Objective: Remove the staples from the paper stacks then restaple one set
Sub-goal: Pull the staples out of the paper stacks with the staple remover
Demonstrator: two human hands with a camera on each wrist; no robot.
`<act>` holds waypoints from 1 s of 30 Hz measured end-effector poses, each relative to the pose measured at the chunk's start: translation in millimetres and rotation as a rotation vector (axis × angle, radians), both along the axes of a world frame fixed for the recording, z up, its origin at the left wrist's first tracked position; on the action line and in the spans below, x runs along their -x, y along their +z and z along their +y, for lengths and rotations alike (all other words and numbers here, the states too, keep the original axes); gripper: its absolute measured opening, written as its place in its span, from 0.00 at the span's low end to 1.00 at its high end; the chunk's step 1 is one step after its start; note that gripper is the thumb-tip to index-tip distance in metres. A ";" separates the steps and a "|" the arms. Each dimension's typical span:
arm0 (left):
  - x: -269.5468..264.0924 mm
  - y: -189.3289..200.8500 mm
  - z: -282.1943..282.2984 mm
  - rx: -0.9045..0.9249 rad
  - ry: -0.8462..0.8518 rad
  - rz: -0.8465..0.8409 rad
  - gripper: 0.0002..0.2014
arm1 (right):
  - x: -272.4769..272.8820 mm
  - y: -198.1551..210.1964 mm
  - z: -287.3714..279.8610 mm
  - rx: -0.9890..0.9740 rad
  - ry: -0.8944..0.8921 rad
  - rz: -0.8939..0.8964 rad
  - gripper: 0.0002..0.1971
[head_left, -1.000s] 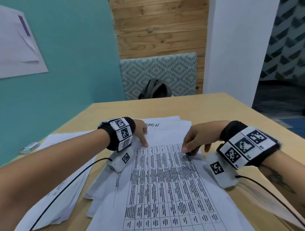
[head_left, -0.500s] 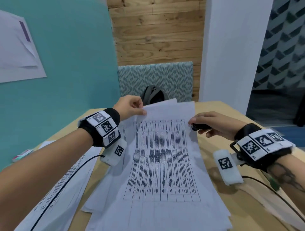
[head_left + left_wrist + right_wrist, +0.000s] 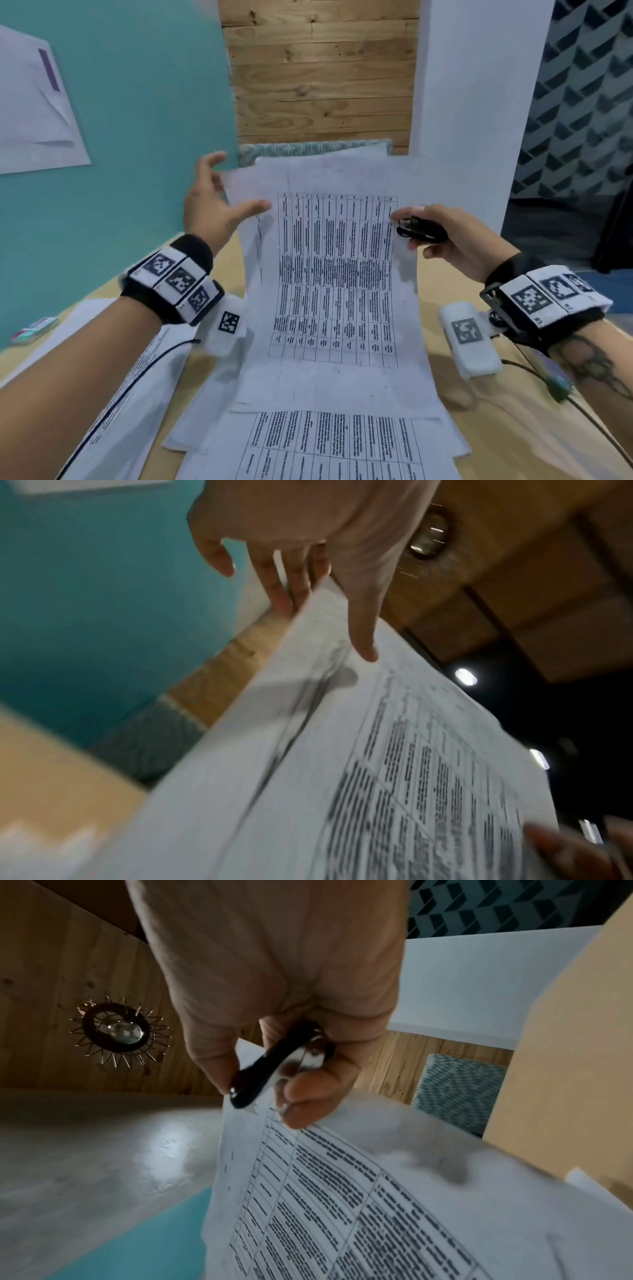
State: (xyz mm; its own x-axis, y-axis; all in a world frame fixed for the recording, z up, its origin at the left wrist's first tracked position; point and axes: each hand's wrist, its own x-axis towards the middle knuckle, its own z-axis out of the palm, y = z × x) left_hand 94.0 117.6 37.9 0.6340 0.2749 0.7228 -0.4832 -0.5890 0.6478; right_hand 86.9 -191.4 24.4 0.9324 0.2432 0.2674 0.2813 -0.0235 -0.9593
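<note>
A set of printed table sheets [image 3: 335, 274] stands lifted off the wooden table [image 3: 513, 428], its lower edge still on the papers beneath. My left hand [image 3: 222, 202] is at its upper left edge, thumb straight along the front and fingers spread straight behind; the left wrist view shows the same hand [image 3: 308, 561] over the sheets [image 3: 377, 777]. My right hand [image 3: 452, 240] grips a black staple remover [image 3: 419, 229] and pinches the right edge with thumb and fingertip. The right wrist view shows that hand [image 3: 274, 988], the remover [image 3: 260, 1074] and the sheets [image 3: 342, 1204].
More printed sheets [image 3: 325, 445] lie flat below the lifted set, and another pile [image 3: 137, 394] spreads to the left. A small flat box [image 3: 34, 329] lies at the table's left edge by the teal wall. A patterned chair back [image 3: 315, 149] stands behind the table.
The sheets rose from flat on the table to nearly upright. My left hand went from pinching the top left corner to straight, spread fingers. My right hand rose with the remover.
</note>
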 end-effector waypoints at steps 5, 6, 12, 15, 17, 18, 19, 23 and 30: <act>-6.7 -26.6 11.4 0.342 -0.413 0.404 0.09 | -3.0 5.2 0.2 -0.030 0.020 -0.098 0.14; -8.3 -25.5 11.3 0.337 -0.430 0.398 0.07 | -4.6 5.8 1.7 -0.019 0.023 -0.120 0.14; -6.2 5.8 14.7 0.324 -0.514 0.226 0.05 | -9.3 30.3 15.3 -0.062 -0.006 -0.287 0.09; 1.5 32.1 14.8 0.349 -0.554 0.063 0.03 | -1.1 55.9 20.8 -0.130 -0.012 -0.394 0.13; 10.8 46.7 12.1 0.332 -0.597 -0.022 0.05 | 9.9 67.5 19.9 -0.173 0.008 -0.446 0.15; 16.0 49.6 11.6 0.313 -0.614 -0.036 0.06 | 16.8 68.2 17.7 -0.183 0.016 -0.459 0.15; 22.1 48.7 10.6 0.288 -0.641 -0.035 0.06 | 23.2 64.7 14.5 -0.188 0.023 -0.460 0.15; 33.0 14.7 21.1 0.152 -0.754 0.069 0.21 | 39.2 23.3 -4.4 -0.101 0.152 -0.347 0.16; 40.6 -12.1 25.0 0.051 -0.814 0.245 0.25 | 52.7 -6.3 -21.9 0.033 0.271 -0.140 0.20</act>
State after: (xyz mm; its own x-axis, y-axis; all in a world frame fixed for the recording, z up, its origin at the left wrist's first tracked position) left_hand 53.4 142.6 25.9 0.7848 -0.3061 0.5389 -0.5866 -0.0863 0.8053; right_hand 34.2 -213.3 18.1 0.7871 0.4886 0.3765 0.4110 0.0396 -0.9108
